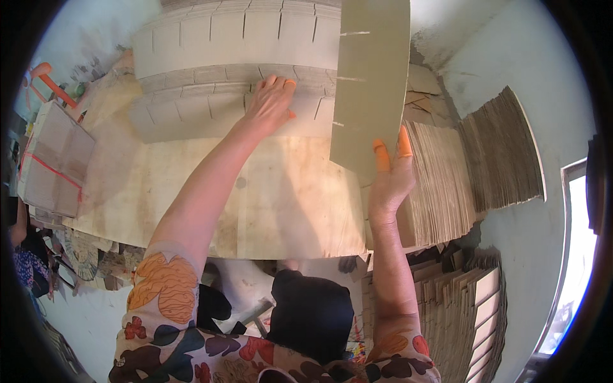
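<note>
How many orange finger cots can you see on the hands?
4. Two on the right hand, on fingertips pressed against the held cardboard sheet. Two on the left hand, which rests on the slotted cardboard stack. More may be hidden behind the sheet.

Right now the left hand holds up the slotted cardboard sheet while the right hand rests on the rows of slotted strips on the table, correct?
Not quite, the hands are swapped. The head view shows the right hand holding up the slotted cardboard sheet, while the left hand rests on the rows of slotted strips on the table.
</note>
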{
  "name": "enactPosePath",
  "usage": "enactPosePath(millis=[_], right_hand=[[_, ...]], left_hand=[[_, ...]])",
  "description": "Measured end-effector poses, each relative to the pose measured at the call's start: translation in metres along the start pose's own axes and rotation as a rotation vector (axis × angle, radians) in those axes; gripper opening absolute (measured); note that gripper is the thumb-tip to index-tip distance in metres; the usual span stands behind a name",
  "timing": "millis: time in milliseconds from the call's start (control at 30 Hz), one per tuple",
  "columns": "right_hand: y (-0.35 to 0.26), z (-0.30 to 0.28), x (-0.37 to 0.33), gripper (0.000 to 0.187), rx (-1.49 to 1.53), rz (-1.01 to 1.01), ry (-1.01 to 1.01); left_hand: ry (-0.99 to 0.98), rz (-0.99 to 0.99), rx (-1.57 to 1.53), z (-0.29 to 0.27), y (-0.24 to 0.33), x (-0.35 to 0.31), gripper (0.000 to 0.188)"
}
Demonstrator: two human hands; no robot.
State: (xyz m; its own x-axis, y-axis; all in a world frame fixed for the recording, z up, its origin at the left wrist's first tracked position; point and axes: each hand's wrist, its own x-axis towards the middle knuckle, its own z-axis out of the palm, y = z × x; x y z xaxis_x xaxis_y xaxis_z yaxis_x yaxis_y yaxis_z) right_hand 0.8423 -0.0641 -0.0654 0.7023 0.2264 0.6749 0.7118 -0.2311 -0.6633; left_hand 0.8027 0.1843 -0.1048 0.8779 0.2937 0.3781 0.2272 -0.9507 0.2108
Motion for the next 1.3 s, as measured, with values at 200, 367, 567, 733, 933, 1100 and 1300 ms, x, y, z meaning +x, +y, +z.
enactPosePath(millis=[200, 367, 567, 733, 933, 1100, 1300], right_hand=[[-0.002, 0.008, 0.003, 0.05, -0.095, -0.003, -0.034], [0.007, 0.016, 0.003, 0.051, -0.147, -0.147, 0.049], [0.0, 0.012, -0.002, 0.054, -0.186, -0.025, -0.11], [0.013, 0.008, -0.013, 0.06, -0.233, -0.059, -0.206], [0.005, 0.006, -0.023, 0.052, -0.553, -0.156, -0.343], [-0.029, -0.004, -0.016, 0.055, -0.569, -0.233, -0.36], [0.012, 0.006, -0.028, 0.06, -0.415, -0.171, -0.508]], left_hand=[[0.141, 0.117, 0.042, 0.016, -0.01, 0.014, 0.021], [0.233, 0.246, -0.008, 0.017, -0.014, 0.008, 0.009], [0.168, 0.325, -0.035, 0.012, 0.009, -0.015, 0.007], [0.142, 0.354, -0.05, -0.011, 0.044, -0.031, 0.009], [0.161, 0.46, -0.101, -0.042, 0.079, -0.055, 0.012], [0.108, 0.466, -0.03, -0.054, 0.075, -0.071, 0.011], [0.107, 0.472, -0.271, -0.055, 0.081, -0.083, 0.012]])
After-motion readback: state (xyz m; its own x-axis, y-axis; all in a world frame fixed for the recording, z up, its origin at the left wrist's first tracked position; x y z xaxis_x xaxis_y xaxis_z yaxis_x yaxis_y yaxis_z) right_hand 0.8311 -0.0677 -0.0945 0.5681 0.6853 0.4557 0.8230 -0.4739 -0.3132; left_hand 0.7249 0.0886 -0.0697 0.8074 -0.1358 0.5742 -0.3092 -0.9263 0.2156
